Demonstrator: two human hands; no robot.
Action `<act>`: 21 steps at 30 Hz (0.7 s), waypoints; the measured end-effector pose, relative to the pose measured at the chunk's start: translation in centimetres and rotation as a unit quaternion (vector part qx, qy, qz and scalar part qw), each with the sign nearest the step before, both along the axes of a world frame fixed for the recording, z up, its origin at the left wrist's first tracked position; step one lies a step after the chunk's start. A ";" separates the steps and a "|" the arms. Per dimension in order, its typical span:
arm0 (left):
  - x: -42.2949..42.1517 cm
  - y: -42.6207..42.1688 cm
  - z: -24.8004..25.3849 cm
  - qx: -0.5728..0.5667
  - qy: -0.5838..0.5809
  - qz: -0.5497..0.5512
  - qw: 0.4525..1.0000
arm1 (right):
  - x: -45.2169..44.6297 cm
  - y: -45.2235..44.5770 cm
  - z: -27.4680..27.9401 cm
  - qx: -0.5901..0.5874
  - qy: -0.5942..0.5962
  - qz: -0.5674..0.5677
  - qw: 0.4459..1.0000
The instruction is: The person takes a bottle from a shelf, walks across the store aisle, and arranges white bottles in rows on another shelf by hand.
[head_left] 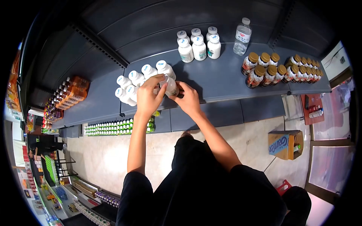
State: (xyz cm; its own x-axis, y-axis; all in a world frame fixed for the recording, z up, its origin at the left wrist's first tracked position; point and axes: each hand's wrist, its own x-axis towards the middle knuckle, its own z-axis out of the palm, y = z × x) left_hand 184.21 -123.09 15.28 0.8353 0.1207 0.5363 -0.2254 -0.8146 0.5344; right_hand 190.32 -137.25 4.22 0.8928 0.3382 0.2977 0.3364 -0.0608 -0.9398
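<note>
At the front of the dark grey shelf (222,81), a white bottle (172,87) with a white cap is between my two hands. My left hand (148,96) has its fingers curled over the bottle's top and near side. Around the bottle's right side, the thumb and fingers of my right hand (187,98) are closed. A group of similar white bottles (147,70) with blue print on their caps stands just behind and left of my left hand, which partly hides some of them.
Farther back stands another cluster of white bottles (199,48), beside a clear water bottle (242,37). Gold-capped bottles (268,71) fill the shelf's right part; orange bottles (75,90) stand left. Green bottles (113,128) line a lower shelf. A cardboard box (281,145) sits on the floor.
</note>
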 end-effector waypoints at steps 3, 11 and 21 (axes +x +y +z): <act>0.7 0.0 1.0 0.053 -0.055 0.009 0.997 | -0.5 0.2 0.3 -0.028 -0.033 -0.026 0.999; 9.6 0.6 5.7 0.100 -0.026 -0.023 0.994 | -0.1 -0.6 0.5 0.105 -0.053 0.004 0.993; 20.7 0.8 3.1 0.326 0.191 -0.019 0.925 | 4.4 -0.9 -1.4 0.157 0.067 -0.084 0.982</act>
